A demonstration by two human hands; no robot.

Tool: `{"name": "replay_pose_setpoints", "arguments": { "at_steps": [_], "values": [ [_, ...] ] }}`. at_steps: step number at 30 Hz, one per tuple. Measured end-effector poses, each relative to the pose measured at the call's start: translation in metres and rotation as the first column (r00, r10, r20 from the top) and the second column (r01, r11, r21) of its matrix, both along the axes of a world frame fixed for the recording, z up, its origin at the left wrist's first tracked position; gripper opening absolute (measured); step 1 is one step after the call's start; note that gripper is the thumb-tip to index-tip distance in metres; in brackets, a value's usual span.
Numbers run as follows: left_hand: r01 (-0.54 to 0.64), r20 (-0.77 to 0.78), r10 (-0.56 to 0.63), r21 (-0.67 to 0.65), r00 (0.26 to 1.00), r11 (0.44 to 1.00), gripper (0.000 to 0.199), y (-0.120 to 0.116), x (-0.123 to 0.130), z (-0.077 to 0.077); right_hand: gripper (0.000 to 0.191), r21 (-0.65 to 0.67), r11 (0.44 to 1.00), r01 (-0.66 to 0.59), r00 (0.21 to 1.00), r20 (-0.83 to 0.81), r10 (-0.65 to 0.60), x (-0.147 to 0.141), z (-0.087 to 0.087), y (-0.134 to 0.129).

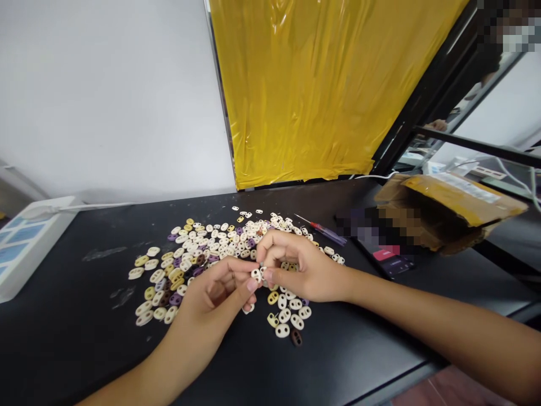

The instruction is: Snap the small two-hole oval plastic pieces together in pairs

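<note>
Between my two hands, just above the black table (84,338), is a small white two-holed piece (256,275). My left hand (224,287) pinches it from the left with thumb and forefinger. From the right, my right hand (302,268) pinches at the same spot, on a second pale piece (264,273) that touches the first. Around and beneath the hands spreads a pile of oval two-holed pieces (215,243), mostly cream, with some yellow, purple and brown. A smaller group of them (284,316) lies below my right hand.
A screwdriver with a red and purple handle (327,232) lies behind my right hand. Farther right are a phone (391,262) and an open cardboard box (448,211). A white box (34,239) stands at the left; yellow wrapping (313,90) rises behind.
</note>
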State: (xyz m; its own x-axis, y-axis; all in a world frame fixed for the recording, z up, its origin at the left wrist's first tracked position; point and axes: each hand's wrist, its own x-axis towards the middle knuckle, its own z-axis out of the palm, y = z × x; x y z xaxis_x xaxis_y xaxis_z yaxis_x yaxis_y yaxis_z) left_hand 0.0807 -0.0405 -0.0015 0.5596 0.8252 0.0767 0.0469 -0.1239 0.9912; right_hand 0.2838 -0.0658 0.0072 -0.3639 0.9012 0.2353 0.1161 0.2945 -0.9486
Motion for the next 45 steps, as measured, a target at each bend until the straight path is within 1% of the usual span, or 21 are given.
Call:
{"name": "replay_pose_setpoints", "arguments": {
  "at_steps": [10, 16, 20, 23, 27, 30, 32, 34, 37, 39, 40, 42, 43, 45],
  "values": [
    [0.018, -0.025, -0.017, 0.012, 1.000, 1.000, 0.017, -0.003, -0.004, -0.004, 0.022, -0.109, 0.991, -0.075, 0.996, -0.050, 0.070, -0.002, 0.003, -0.003],
    [0.031, -0.059, -0.031, -0.002, 0.998, 1.000, 0.016, -0.005, -0.007, -0.004, 0.021, -0.150, 0.981, -0.123, 0.992, -0.024, 0.120, 0.000, 0.004, -0.003],
    [0.050, -0.056, -0.051, -0.030, 0.997, 0.998, 0.017, -0.006, -0.009, -0.004, 0.020, -0.203, 0.963, -0.177, 0.984, -0.041, 0.172, 0.003, 0.005, -0.001],
    [0.053, -0.045, -0.055, -0.046, 0.997, 0.998, 0.017, -0.007, -0.009, -0.003, 0.026, -0.245, 0.948, -0.204, 0.979, -0.063, 0.195, 0.004, 0.006, 0.002],
    [0.063, -0.024, -0.065, -0.055, 0.998, 0.996, 0.016, -0.007, -0.009, -0.003, 0.035, -0.251, 0.949, -0.189, 0.982, -0.072, 0.176, 0.001, 0.006, 0.002],
    [0.069, 0.003, -0.069, -0.074, 0.998, 0.995, 0.017, -0.006, -0.006, -0.006, 0.038, -0.235, 0.962, -0.138, 0.990, -0.043, 0.131, -0.001, 0.005, 0.001],
    [0.058, 0.004, -0.058, -0.079, 0.998, 0.995, 0.018, -0.006, -0.005, -0.006, 0.039, -0.188, 0.978, -0.089, 0.996, 0.003, 0.092, -0.001, 0.005, 0.000],
    [0.036, -0.012, -0.037, -0.044, 0.999, 0.998, 0.018, -0.007, -0.005, -0.002, 0.036, -0.127, 0.990, -0.059, 0.997, 0.045, 0.065, 0.000, 0.006, 0.000],
    [-0.018, -0.051, 0.023, 0.103, 0.998, 0.994, 0.018, -0.007, -0.010, 0.011, 0.027, -0.067, 0.997, -0.026, 0.997, 0.074, 0.031, 0.002, 0.007, 0.000],
    [-0.090, -0.054, 0.105, 0.223, 0.993, 0.971, 0.018, -0.003, -0.014, 0.021, 0.020, 0.000, 0.998, 0.062, 0.992, 0.112, -0.062, 0.005, 0.006, 0.002],
    [-0.137, -0.034, 0.152, 0.277, 0.988, 0.951, 0.018, 0.000, -0.017, 0.026, 0.017, 0.061, 0.991, 0.123, 0.981, 0.146, -0.130, 0.006, 0.005, 0.003],
    [-0.198, -0.008, 0.214, 0.349, 0.977, 0.916, 0.015, 0.009, -0.021, 0.031, 0.008, 0.238, 0.948, 0.214, 0.935, 0.233, -0.269, 0.009, 0.002, 0.007],
    [-0.203, 0.002, 0.219, 0.379, 0.976, 0.903, 0.014, 0.015, -0.022, 0.032, 0.003, 0.342, 0.912, 0.225, 0.906, 0.272, -0.325, 0.011, 0.000, 0.009],
    [-0.176, -0.024, 0.204, 0.417, 0.979, 0.892, 0.012, 0.025, -0.025, 0.030, 0.006, 0.492, 0.847, 0.204, 0.846, 0.346, -0.405, 0.013, -0.002, 0.012]
  ]
}}
